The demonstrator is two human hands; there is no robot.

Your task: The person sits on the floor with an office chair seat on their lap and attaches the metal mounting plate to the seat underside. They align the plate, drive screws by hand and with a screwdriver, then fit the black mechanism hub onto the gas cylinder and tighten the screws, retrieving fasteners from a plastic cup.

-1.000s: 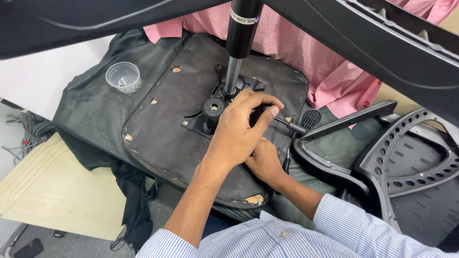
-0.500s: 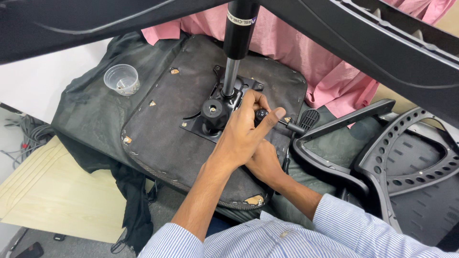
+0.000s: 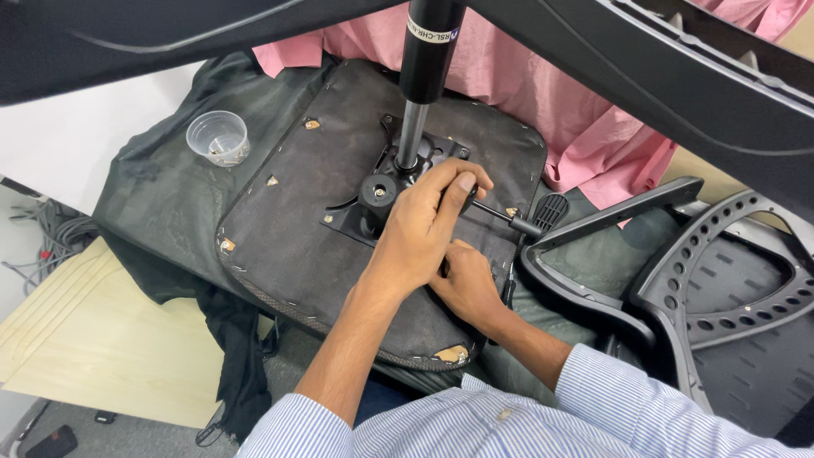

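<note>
An upturned office chair seat (image 3: 288,246) lies with its dark, worn underside facing up. A black metal mechanism plate (image 3: 373,199) is bolted at its middle, and a gas cylinder (image 3: 424,76) rises from it. My left hand (image 3: 420,233) is closed over the mechanism's black lever (image 3: 500,215), thumb on top of the rod. My right hand (image 3: 462,284) sits just below it with curled fingers pressed against the seat. The left hand covers part of it, and what it holds is hidden.
A clear plastic cup (image 3: 219,137) with small parts stands at the seat's left. Pink cloth (image 3: 593,144) lies behind. A black armrest (image 3: 627,208) and perforated plastic backrest (image 3: 738,288) lie at right. Chair base legs (image 3: 678,76) cross overhead. A wooden board (image 3: 93,339) is lower left.
My left hand has shifted slightly on the lever, the thumb now lying along the top. My right hand stays in the same spot under it.
</note>
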